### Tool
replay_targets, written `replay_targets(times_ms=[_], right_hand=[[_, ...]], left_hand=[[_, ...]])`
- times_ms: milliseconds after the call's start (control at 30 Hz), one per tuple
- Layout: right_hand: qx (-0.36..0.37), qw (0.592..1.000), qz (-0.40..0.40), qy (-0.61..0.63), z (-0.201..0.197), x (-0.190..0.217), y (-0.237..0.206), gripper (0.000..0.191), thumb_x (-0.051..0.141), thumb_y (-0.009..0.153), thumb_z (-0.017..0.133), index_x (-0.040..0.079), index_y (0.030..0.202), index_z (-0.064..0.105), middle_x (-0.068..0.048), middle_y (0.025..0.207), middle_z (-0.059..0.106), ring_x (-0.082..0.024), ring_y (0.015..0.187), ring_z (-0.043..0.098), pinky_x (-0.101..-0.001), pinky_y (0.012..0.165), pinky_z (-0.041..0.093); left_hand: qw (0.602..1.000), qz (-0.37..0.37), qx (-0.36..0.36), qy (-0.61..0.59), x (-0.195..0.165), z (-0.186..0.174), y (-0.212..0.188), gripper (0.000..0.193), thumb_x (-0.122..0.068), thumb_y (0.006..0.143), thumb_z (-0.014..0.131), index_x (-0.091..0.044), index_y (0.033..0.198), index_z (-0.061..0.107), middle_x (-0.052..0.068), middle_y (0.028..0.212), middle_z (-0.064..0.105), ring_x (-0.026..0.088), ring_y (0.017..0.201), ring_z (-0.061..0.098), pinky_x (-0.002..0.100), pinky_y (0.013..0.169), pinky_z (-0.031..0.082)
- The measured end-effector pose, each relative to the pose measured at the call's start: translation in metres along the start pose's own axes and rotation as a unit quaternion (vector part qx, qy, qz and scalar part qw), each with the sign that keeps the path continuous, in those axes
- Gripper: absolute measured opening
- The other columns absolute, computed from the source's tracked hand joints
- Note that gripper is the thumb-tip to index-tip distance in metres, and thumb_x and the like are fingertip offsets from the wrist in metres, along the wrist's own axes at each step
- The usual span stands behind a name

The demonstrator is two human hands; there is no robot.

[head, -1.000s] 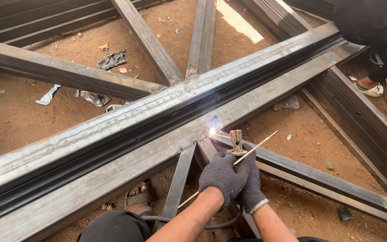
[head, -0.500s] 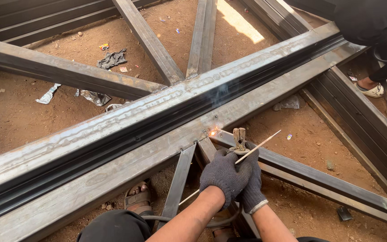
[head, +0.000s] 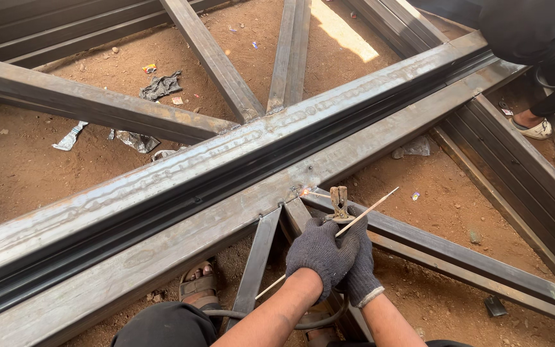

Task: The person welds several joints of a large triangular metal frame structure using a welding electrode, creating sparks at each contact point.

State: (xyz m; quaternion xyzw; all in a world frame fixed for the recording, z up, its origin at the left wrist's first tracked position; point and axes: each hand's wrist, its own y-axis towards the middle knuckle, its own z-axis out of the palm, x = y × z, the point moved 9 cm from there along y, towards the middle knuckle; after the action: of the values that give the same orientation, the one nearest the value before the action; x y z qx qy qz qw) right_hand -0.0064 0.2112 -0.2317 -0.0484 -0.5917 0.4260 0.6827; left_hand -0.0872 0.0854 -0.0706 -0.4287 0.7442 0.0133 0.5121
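Ground: we look down on red-brown dirt (head: 27, 173) strewn with scraps of foil and cloth, a welded steel frame lying flat across it.
Frame: the long box beam (head: 226, 186) runs from 8 o'clock up to 2 o'clock; thinner braces (head: 213, 61) meet it from 11 and 12 o'clock, so every joint lies face up for welding.
Weld spot: a small orange glow (head: 304, 191) sits on the beam's near edge, just left of centre, where a lower brace (head: 258, 257) butts in.
Left hand (head: 319, 254): gloved, its grip closed around the electrode holder (head: 340, 204), steadying it low by the joint.
Right hand (head: 361, 270): gloved, wrapped against the left; we judge this steadies the tip.
Spare rod (head: 367, 209): lies slanting across the gloves, toward 2 o'clock.
Foot: our sandalled foot (head: 197, 286) rests under the beam at 7 o'clock.
Bystander: another person's sandal (head: 534, 128) at 2 o'clock, well apart.
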Motion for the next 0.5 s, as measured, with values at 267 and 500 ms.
replay_targets(times_ms=[267, 500], right_hand=[[0.044, 0.999, -0.030, -0.009, 0.0038, 0.0032, 0.0039, 0.051, 0.050, 0.101, 0.051, 0.005, 0.124, 0.062, -0.011, 0.107, 0.069, -0.019, 0.089, 0.070, -0.0293, 0.069, 0.060], [0.035, 0.998, -0.035, -0.033, 0.0020, 0.0047, 0.0036, 0.048, 0.047, 0.102, 0.051, 0.005, 0.121, 0.062, -0.009, 0.105, 0.069, -0.018, 0.087, 0.069, -0.0290, 0.065, 0.059]], left_hand=[[1.000, 0.001, 0.002, 0.016, -0.0020, -0.0021, -0.0018, 0.054, -0.063, 0.092, 0.052, -0.025, 0.125, 0.070, 0.015, 0.127, 0.064, 0.035, 0.114, 0.067, 0.048, 0.099, 0.053], [1.000, 0.000, -0.009, 0.018, -0.0058, -0.0071, -0.0040, 0.057, -0.066, 0.090, 0.052, -0.023, 0.123, 0.071, 0.014, 0.130, 0.062, 0.036, 0.115, 0.067, 0.048, 0.098, 0.053]])
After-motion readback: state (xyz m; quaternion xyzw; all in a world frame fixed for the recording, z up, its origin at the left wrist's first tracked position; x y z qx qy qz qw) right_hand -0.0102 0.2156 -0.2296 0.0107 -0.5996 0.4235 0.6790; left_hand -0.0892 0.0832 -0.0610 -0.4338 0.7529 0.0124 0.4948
